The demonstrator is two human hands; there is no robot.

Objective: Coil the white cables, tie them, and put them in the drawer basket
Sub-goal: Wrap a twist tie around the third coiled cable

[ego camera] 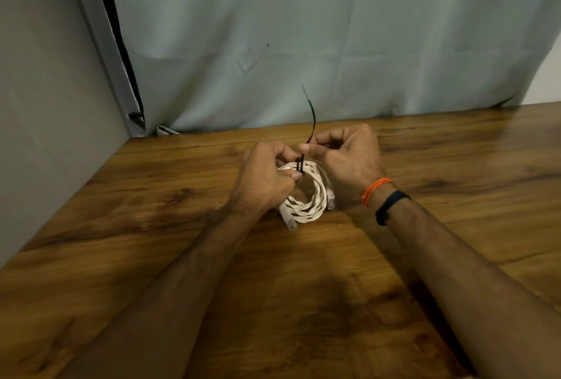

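Cinching a thin black plastic tie point(304, 148) round the coiled white flat network cable point(309, 196).

Head view: the coil lies on the brown wood-grain table point(151, 227), near its middle. The left hand point(267, 178) pinches coil and tie together; the right hand point(346, 154) pinches the tie's free tail. Best to pull the tail steadily while the coil is held firm. No drawer basket shows.

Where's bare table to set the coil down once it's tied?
Bare wood on the table left of the left hand, toward the grey wall; also right of the right hand, toward the curtain, and near, between the forearms. Crowded only at centre: both hands, white cable coil, black tie.
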